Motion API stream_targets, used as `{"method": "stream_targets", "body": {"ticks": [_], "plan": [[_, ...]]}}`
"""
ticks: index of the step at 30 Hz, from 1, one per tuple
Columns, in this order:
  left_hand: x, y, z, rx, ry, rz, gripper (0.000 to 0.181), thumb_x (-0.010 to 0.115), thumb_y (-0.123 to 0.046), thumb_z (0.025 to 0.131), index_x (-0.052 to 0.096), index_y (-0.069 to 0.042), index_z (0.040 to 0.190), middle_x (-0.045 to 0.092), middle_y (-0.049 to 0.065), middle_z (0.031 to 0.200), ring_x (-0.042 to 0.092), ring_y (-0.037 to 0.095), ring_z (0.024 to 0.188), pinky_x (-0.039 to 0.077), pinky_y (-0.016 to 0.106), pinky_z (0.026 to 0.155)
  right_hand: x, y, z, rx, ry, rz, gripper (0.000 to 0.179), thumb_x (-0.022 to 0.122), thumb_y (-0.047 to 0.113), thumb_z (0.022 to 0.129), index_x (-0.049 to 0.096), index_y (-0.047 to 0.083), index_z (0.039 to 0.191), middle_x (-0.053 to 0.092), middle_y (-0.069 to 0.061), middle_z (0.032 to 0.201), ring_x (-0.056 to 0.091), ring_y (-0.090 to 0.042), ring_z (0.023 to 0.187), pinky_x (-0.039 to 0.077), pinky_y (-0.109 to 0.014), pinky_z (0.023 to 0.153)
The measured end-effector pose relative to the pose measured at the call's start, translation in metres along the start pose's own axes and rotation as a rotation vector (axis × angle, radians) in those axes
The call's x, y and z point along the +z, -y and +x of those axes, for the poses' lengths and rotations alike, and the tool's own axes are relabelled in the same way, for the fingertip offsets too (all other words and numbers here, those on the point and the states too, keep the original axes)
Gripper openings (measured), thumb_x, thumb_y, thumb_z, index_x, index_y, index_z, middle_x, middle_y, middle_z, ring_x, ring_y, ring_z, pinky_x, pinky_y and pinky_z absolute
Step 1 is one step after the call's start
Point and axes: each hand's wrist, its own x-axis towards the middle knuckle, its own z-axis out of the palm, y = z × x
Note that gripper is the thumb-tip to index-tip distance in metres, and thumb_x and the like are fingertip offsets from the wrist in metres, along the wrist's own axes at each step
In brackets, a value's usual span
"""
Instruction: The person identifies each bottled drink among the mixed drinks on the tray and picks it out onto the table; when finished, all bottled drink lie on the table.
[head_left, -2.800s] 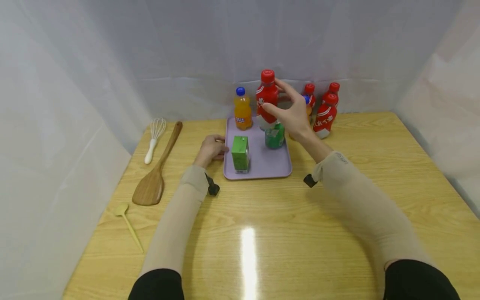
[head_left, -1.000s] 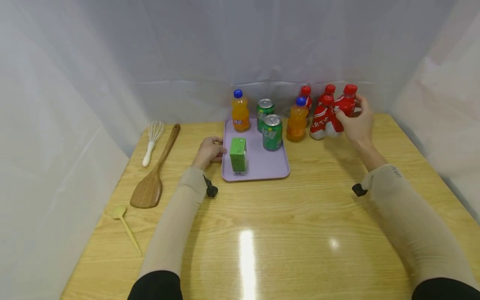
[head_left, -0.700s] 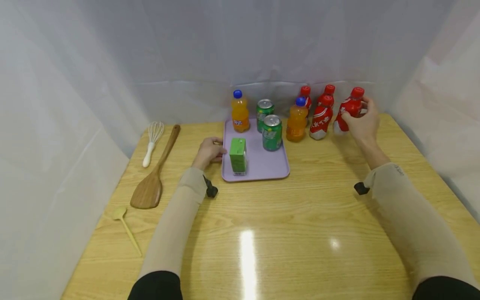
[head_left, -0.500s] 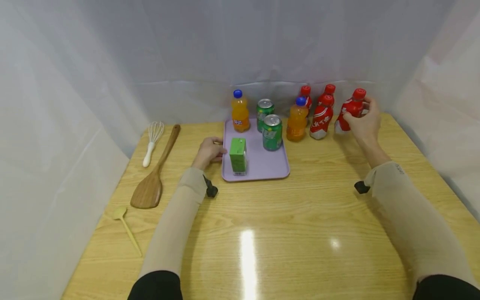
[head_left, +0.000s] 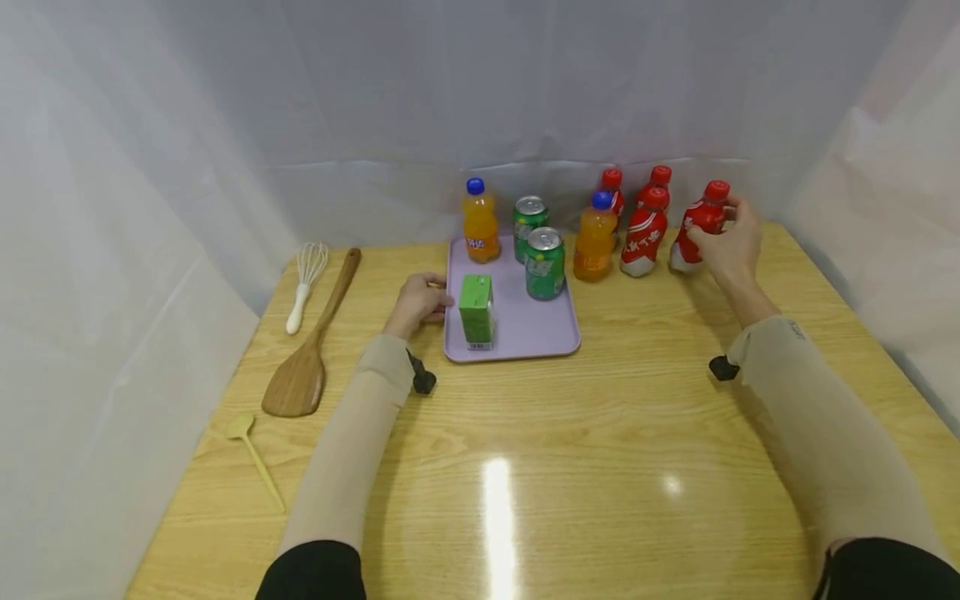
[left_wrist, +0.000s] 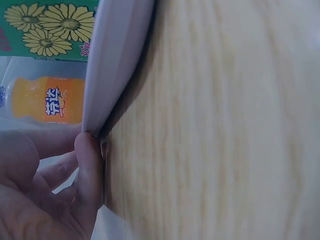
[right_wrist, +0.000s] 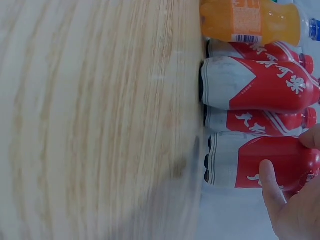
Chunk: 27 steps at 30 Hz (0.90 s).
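Observation:
My right hand (head_left: 729,248) grips a red-capped bottle (head_left: 697,232) with a red and white label, at the right end of the bottle group. In the right wrist view the bottle's base sits at the tabletop, and my thumb lies across its label. With my left hand (head_left: 420,304) I pinch the left rim of a lilac tray (head_left: 525,333); thumb and fingertips meet at that rim in the left wrist view. On the tray stand a green carton (head_left: 477,312), two green drink cans (head_left: 544,265) and an orange soda bottle (head_left: 480,223) with a blue cap.
Right of the tray stands another orange soda bottle (head_left: 595,240), beside three more red bottles (head_left: 644,235). A whisk (head_left: 303,287), a wooden turner (head_left: 298,379) and a yellow spoon (head_left: 255,458) lie at the left. White sheeting (head_left: 375,100) hangs behind the table.
My right hand has carried the red bottle from over the tray to the right of the other red bottles and lowered it to the table. The left hand stays at the tray's rim.

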Motion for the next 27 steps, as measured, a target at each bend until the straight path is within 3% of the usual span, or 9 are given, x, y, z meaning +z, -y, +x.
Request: {"method": "stream_targets", "body": {"ticks": [6, 12, 16, 19, 27], "plan": [[0.0005, 0.0017, 0.0027, 0.002, 0.004, -0.012, 0.049, 0.068, -0.004, 0.098, 0.058, -0.005, 0.146, 0.067, 0.019, 0.127, 0.065, 0.015, 0.090, 0.061, 0.020, 0.067, 0.0024, -0.0031, 0.0027, -0.002, 0.013, 0.007, 0.069, 0.071, 0.030, 0.098, 0.041, 0.017, 0.158, 0.050, -0.010, 0.148, 0.053, -0.014, 0.115, 0.052, -0.008, 0.071], [-0.0002, 0.0023, 0.0038, -0.004, 0.003, -0.021, 0.049, 0.068, -0.004, 0.098, 0.059, -0.006, 0.146, 0.067, 0.018, 0.126, 0.066, 0.015, 0.089, 0.063, 0.022, 0.071, 0.0048, -0.0045, 0.0057, 0.003, 0.012, -0.003, 0.069, 0.071, 0.028, 0.098, 0.040, 0.016, 0.159, 0.049, -0.011, 0.152, 0.050, -0.019, 0.128, 0.057, -0.025, 0.096], [-0.0001, 0.0029, 0.0040, -0.002, -0.001, -0.042, 0.048, 0.070, -0.002, 0.096, 0.060, -0.003, 0.143, 0.070, 0.015, 0.116, 0.067, 0.014, 0.084, 0.063, 0.023, 0.070, 0.0050, -0.0054, 0.0073, -0.002, 0.026, -0.020, 0.070, 0.070, 0.029, 0.099, 0.039, 0.016, 0.160, 0.047, -0.013, 0.155, 0.048, -0.022, 0.134, 0.054, -0.038, 0.112], [-0.0001, 0.0019, 0.0031, 0.004, -0.004, -0.051, 0.048, 0.070, -0.001, 0.095, 0.061, -0.002, 0.142, 0.071, 0.015, 0.113, 0.066, 0.014, 0.081, 0.063, 0.024, 0.069, 0.0040, -0.0058, 0.0081, -0.020, 0.043, -0.055, 0.071, 0.068, 0.030, 0.099, 0.037, 0.014, 0.161, 0.047, -0.016, 0.157, 0.048, -0.026, 0.136, 0.052, -0.042, 0.114], [0.0006, 0.0022, 0.0045, -0.010, 0.010, -0.027, 0.052, 0.067, -0.002, 0.098, 0.056, -0.005, 0.149, 0.065, 0.021, 0.133, 0.067, 0.019, 0.093, 0.064, 0.026, 0.079, 0.0024, -0.0098, 0.0088, -0.069, 0.082, -0.144, 0.073, 0.062, 0.035, 0.102, 0.031, 0.011, 0.164, 0.046, -0.021, 0.157, 0.049, -0.034, 0.136, 0.051, -0.047, 0.110]]}}
